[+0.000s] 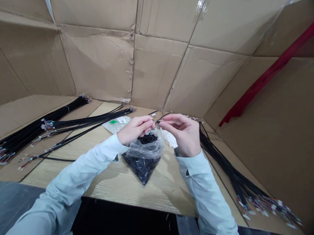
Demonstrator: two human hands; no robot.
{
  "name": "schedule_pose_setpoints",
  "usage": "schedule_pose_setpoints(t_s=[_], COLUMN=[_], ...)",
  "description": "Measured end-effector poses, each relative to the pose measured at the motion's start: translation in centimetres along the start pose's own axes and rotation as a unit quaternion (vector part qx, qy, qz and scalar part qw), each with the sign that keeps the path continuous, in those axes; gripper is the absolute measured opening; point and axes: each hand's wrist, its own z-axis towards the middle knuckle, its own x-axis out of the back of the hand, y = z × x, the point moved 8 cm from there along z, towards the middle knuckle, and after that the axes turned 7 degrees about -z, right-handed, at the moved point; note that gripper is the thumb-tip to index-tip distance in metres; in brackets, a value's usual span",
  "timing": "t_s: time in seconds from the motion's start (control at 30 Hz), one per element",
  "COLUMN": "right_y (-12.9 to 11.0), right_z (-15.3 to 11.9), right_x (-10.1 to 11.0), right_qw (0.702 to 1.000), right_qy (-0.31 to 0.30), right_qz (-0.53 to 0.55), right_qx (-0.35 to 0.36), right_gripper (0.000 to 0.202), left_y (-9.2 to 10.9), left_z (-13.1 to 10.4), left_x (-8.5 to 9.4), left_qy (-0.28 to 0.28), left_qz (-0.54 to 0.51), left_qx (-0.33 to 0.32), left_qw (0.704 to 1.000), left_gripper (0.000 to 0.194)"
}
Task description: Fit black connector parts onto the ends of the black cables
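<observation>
Above an open clear bag of small black pieces [141,165], both hands meet close together. My left hand [137,129] is closed in a pinch on the end of a cable, where thin wires and a small white connector [154,115] stick up past the fingertips. My right hand [184,132] pinches a small black sleeve [159,121] between thumb and forefinger, just right of the left fingertips. A black cable [166,115] curves behind the two hands. Whether the sleeve touches the wires, I cannot tell.
Bundles of black cables with coloured wire ends lie on the left [33,133] and on the right [231,174]. A flat clear bag with a green-marked label [113,123] sits behind my left wrist. Cardboard walls [157,70] enclose the wooden table [108,182]; a red strip [271,76] hangs at right.
</observation>
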Motion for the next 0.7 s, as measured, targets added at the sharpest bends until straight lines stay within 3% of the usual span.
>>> schedule_pose_setpoints(t_s=[0.17, 0.7], right_y=[0.13, 0.17], right_z=[-0.02, -0.06], right_x=[0.01, -0.05], right_qw=[1.0, 1.0], right_qy=[0.009, 0.003], right_qz=[-0.011, -0.006], right_qx=[0.0, -0.001], right_gripper=[0.028, 0.026], left_y=[0.39, 0.58], left_z=[-0.23, -0.4], left_x=[-0.15, -0.54], left_qy=[-0.001, -0.025], left_qz=[0.087, 0.117], left_qx=[-0.033, -0.038], left_qw=[0.996, 0.992], left_gripper=[0.031, 0.03])
